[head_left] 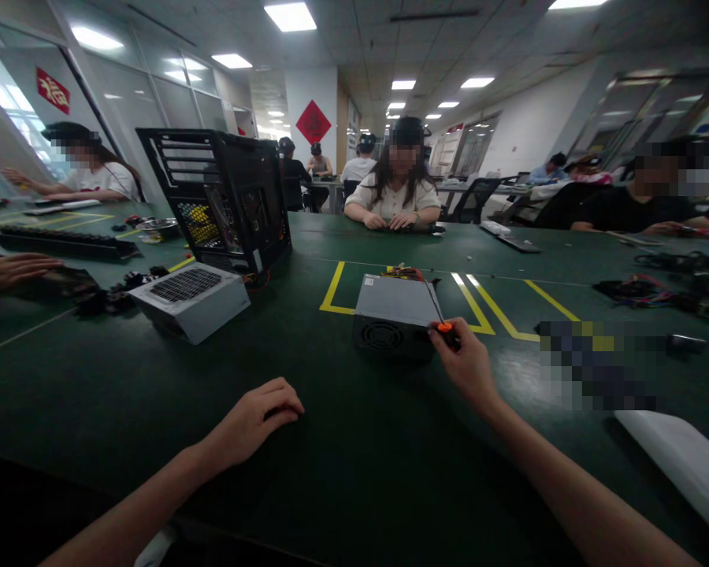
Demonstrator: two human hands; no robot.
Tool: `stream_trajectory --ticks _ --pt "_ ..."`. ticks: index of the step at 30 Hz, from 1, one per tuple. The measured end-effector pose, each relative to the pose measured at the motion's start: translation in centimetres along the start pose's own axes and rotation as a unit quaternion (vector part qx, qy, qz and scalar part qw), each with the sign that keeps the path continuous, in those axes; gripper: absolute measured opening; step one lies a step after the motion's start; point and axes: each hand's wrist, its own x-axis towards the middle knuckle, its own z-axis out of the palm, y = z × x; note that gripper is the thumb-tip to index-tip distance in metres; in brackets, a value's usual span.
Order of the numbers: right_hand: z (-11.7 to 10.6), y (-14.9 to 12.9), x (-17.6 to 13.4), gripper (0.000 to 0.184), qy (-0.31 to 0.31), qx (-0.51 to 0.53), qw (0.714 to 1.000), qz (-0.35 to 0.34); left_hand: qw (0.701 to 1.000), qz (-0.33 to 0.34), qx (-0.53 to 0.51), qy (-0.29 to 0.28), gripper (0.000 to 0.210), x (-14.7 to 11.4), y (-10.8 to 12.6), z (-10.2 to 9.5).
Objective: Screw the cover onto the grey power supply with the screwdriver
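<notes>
White wall [525, 130] — bright ceiling lights [291, 16]

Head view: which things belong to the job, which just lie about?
Likely in use:
orange-black screwdriver in right hand
grey metal box with black fan grille

Likely lying about:
tall black computer case
silver box with black mesh
tangled black cables

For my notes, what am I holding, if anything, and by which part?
Your right hand holds a screwdriver by its handle; your left hand holds nothing.
</notes>
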Motion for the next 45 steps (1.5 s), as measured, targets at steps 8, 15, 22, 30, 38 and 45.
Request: stream_trajectory --ticks 8,15,22,30,38,45 --pt "0.1 0.6 -1.0 0.027 -0.029 0.041 0.998 0.022 0.999 -0.016 0.020 0.035 0.018 -2.2 -1.5 -1.8" --pt "0.1 0.3 -1.7 0.044 -0.062 0.018 0.998 0.027 0.996 -0.084 0.006 0.039 0.029 -4.9 -2.8 -3.5" --pt "0.5 0.1 -2.1 0.049 -0.045 -0.009 0.999 0.010 0.998 -0.056 0.016 0.030 0.030 -3.2 -1.5 -2.3" --pt "0.9 0.5 -2.2 0.058 -0.056 -0.025 0.998 0.012 0.999 -0.003 0.042 0.006 0.012 -1.7 -0.1 -1.5" --pt "-0.5 -1.0 -2.5 0.062 -0.048 -0.024 0.998 0.029 0.997 -0.027 0.068 -0.019 0.017 -1.9 0.8 -1.3" --pt "-5.4 -0.8 -5.1 0.040 -0.041 0.152 0.963 0.220 0.996 -0.024 0.081 -0.028 0.017 -1.6 0.9 -1.4"
